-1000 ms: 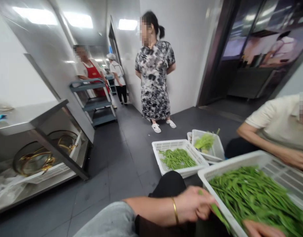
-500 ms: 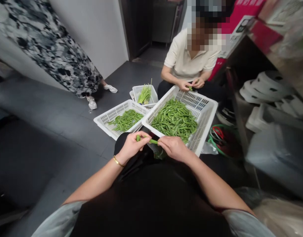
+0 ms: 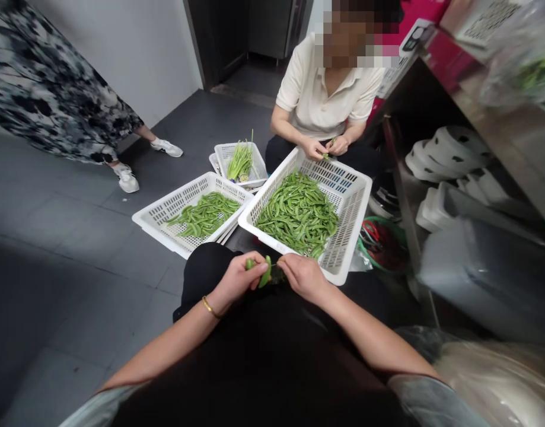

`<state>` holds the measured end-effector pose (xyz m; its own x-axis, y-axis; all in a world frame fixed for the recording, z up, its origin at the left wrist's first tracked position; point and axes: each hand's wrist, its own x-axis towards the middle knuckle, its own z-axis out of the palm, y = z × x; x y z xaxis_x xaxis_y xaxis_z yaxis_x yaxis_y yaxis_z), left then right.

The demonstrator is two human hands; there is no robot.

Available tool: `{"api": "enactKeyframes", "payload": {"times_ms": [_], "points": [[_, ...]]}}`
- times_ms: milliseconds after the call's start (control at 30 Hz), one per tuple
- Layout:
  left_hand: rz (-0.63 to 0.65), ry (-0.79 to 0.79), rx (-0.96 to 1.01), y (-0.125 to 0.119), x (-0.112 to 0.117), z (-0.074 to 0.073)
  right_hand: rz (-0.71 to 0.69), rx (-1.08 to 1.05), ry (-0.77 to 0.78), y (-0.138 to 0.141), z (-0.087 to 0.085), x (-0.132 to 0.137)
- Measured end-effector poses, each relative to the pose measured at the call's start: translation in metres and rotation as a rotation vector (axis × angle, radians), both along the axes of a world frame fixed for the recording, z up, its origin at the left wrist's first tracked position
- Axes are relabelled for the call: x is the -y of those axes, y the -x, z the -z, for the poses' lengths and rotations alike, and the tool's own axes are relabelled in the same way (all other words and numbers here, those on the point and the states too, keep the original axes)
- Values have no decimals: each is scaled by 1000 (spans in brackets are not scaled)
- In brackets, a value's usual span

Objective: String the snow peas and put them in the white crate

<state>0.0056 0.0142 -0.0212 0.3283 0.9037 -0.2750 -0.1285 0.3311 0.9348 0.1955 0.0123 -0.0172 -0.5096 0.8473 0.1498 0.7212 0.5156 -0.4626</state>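
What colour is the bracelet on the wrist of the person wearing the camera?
Gold: a thin bangle on the left wrist, behind the left hand. The head view shows it.

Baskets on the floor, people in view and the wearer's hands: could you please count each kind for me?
White baskets: 3 (large basket, middle basket, small basket)
Other people: 2 (seated person, standing person)
Wearer's hands: 2 (left hand, right hand), both on one pod
Total: 7

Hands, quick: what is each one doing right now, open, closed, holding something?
Left hand: closed, grip on a green pea pod.
Right hand: fingers pinched at the same pod's end; what they grip is too small to tell.
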Motion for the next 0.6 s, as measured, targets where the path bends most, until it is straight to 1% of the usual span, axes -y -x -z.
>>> {"api": "enactKeyframes", "payload": {"times_ms": [33,100,133,167,200,233,267,300,333,367,400,433,500,533,600], "points": [[-100,-1,46,5,-4,2,-13,5,35,-6,-1,0],[-301,5,149,18,-15,6,-108,30,154,-19,-5,-1],[-369,15,209,24,-21,7,-169,49,228,-25,-7,-5],[-404,34,274,31,-26,8,-219,67,306,-30,-8,-11],[-404,61,339,36,-31,9,-235,77,372,-35,-8,-21],[-372,94,398,40,-35,11,-200,84,405,-38,-7,-33],[-319,127,450,42,-37,11,-122,98,397,-39,-4,-48],[-260,156,488,42,-38,12,-23,116,368,-39,2,-65],[-203,177,510,41,-38,12,99,167,279,-36,9,-82],[-154,189,519,38,-37,12,175,246,211,-33,17,-100],[-119,192,520,34,-35,12,225,303,178,-29,26,-116],[-96,189,515,31,-33,11,251,324,155,-25,35,-130],[-72,195,492,25,-30,9,259,312,172,-21,48,-150],[-61,209,471,24,-28,8,256,264,199,-21,51,-156],[-51,248,397,22,-27,8,249,151,257,-26,51,-156]]}}
